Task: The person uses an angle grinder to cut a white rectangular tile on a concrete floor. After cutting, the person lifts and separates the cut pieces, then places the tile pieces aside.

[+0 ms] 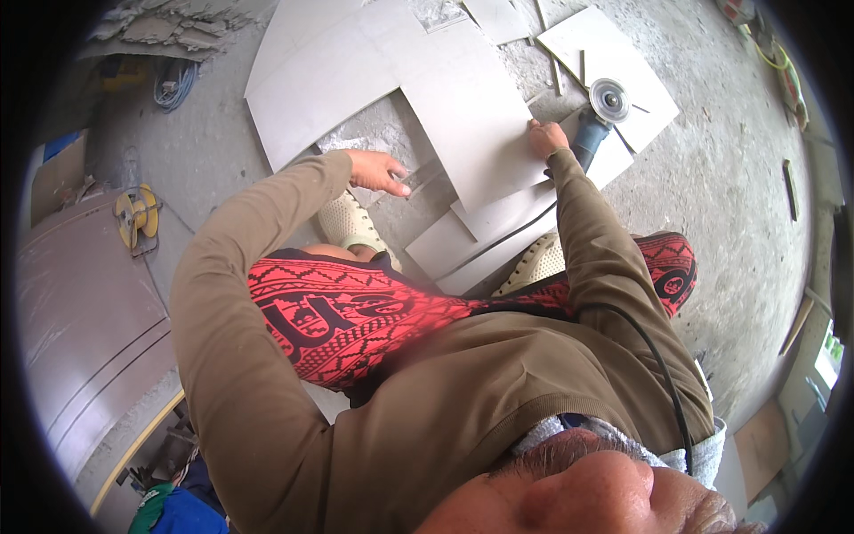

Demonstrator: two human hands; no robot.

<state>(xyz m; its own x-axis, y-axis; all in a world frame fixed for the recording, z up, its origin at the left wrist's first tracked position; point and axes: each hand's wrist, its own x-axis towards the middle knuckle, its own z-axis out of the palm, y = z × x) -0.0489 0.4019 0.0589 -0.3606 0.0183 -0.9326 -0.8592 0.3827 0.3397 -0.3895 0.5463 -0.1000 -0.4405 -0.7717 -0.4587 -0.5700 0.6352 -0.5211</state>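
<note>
A large white tile (463, 98) with a rectangular notch cut into its near side lies before me, over other pieces of tile. My left hand (378, 172) hovers by the notch, fingers stretched out and apart, with nothing plainly in them. At the tile's right edge, my right hand (548, 140) has its fingers curled closed on the rim. Just beside that hand rests an angle grinder (590, 138), its round disc facing up at the far end. The grinder lies on more white tile pieces (614, 53).
Dust and narrow tile strips (550, 49) lie on the concrete floor (712, 178). A black cord (507, 236) runs from the grinder toward me. To the left are a yellow cable reel (136, 216), a brown panel (89, 311) and a coiled blue cable (175, 86). My light perforated shoes (351, 221) flank the tile pieces.
</note>
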